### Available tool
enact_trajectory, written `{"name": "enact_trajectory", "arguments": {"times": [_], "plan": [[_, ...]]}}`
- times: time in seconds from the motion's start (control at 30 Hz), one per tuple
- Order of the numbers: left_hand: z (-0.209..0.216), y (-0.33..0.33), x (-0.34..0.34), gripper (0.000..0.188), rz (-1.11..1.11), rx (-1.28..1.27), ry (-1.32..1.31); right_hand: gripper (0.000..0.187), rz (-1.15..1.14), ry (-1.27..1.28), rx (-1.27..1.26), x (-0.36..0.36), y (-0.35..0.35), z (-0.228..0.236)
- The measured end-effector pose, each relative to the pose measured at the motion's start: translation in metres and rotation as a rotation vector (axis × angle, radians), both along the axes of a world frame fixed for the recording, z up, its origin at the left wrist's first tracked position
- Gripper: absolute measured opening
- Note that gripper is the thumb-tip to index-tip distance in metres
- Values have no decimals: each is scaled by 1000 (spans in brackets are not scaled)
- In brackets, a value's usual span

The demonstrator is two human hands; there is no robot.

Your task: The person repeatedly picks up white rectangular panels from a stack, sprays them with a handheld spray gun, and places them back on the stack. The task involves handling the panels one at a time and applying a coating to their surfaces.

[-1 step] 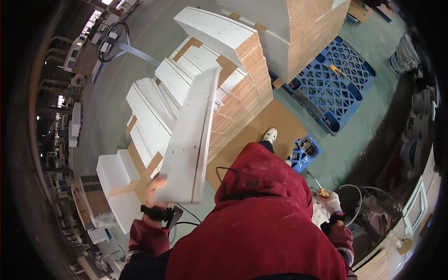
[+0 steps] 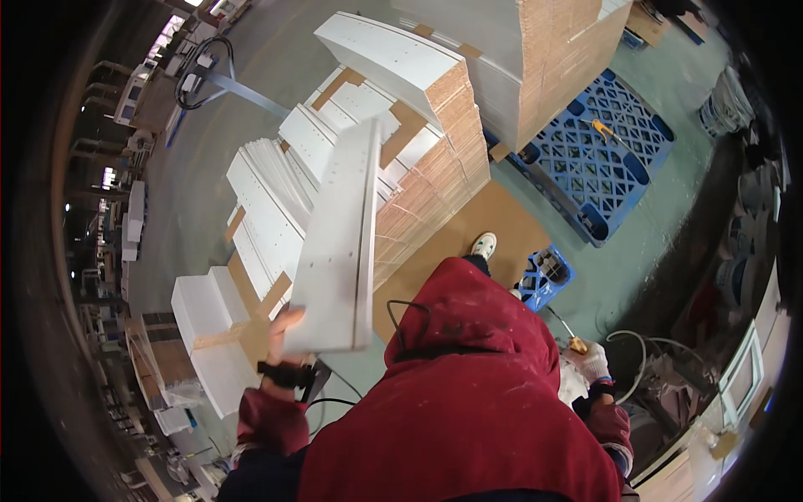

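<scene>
My left hand [image 2: 283,339] grips the near end of a long white panel [image 2: 336,238], drilled with small holes. The panel rises at a slant in front of stacked white boards [image 2: 314,138], and its lower edge is blurred. Low on the right, my gloved right hand [image 2: 592,361] is closed around a tool with an orange handle [image 2: 577,344] and a thin metal shaft, which looks like a screwdriver. Its shaft points up and left, toward a small blue plastic crate [image 2: 548,272].
Cardboard [image 2: 473,222] lies beneath my feet beside the board stack. Further right is a blue plastic pallet [image 2: 615,134] with a yellow-handled tool [image 2: 604,130] on it. A taller board stack [image 2: 560,67] stands behind. A pale hose [image 2: 642,360] curls beside my right hand.
The white panel has shifted a little left and toward me at its far end, and its near end has risen slightly with my left hand. My right hand is nearly still.
</scene>
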State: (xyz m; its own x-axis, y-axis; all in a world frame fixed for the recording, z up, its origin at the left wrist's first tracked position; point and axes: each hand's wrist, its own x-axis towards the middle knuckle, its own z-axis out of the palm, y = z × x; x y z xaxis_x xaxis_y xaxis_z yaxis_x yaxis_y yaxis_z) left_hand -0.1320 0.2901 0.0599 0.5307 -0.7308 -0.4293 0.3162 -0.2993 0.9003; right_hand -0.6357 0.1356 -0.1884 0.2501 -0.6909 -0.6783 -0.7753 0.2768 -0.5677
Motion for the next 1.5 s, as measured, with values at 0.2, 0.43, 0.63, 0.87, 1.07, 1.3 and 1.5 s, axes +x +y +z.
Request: {"name": "enact_trajectory", "arguments": {"times": [0.2,0.43,0.63,0.87,1.07,1.3,1.5], "plan": [[-89,-76,56,35,335,-230,214,26,-311,-174,219,37,-34,15],[-161,-121,133,25,385,-330,161,24,-206,-45,281,42,-37,43],[-205,-130,165,24,408,-311,92,29,-138,-176,178,48,-39,27],[-209,-136,167,26,403,-292,211,27,-43,-25,174,90,-84,49],[-222,-128,166,31,446,-218,245,17,-99,-51,236,103,-112,52],[-251,-130,171,31,337,17,96,20,-55,29,262,112,-121,38],[-201,-168,156,39,96,672,-274,25,-46,-27,221,100,-107,26]]}}
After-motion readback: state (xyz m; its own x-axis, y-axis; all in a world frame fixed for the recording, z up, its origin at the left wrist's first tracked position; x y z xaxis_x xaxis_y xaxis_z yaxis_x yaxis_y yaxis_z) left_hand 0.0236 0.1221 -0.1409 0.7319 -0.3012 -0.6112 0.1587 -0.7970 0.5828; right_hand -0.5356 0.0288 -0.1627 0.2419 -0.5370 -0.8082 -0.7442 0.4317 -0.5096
